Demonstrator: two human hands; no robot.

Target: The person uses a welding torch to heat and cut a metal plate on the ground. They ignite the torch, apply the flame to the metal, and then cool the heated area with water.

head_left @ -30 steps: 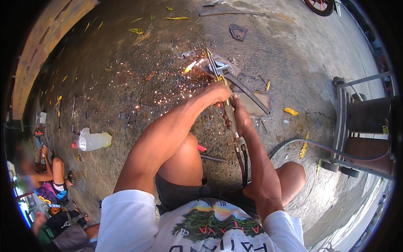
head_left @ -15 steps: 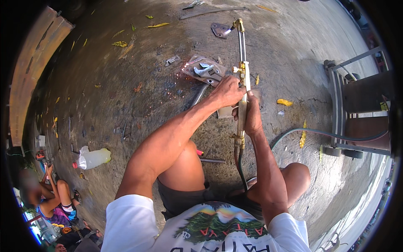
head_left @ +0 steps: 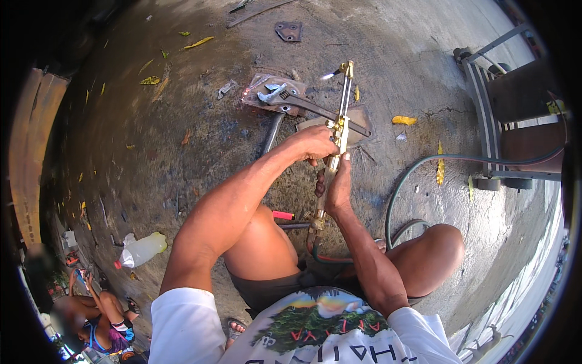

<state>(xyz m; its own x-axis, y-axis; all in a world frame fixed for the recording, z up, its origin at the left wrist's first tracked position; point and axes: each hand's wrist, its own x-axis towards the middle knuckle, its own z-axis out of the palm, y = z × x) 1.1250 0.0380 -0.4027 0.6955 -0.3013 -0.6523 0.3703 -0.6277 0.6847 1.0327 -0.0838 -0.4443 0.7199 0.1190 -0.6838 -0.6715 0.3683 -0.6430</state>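
Note:
A brass-and-steel cutting torch (head_left: 345,99) points away from me, a small pale flame (head_left: 330,75) at its angled nozzle. My right hand (head_left: 335,187) is wrapped round its long handle. My left hand (head_left: 313,143) is closed at the brass valves, fingers partly hidden. Hoses run from the torch's lower end. Behind it, a large adjustable wrench (head_left: 309,107) lies across a holed metal plate (head_left: 254,98) and a second plate (head_left: 362,114). A steel bar (head_left: 271,133) lies left of the torch.
A wheeled metal trolley (head_left: 490,97) stands right, with hose (head_left: 418,164) running to it. A plastic bottle (head_left: 140,249) lies left. A rusty beam (head_left: 27,158) is at the far left; a person (head_left: 103,321) sits below it. A bracket (head_left: 288,31) lies ahead.
The torch swung rightward and away, then came back slightly toward me with both hands on it. The shower of sparks has died away and the orange glow at the nozzle is now a pale flame.

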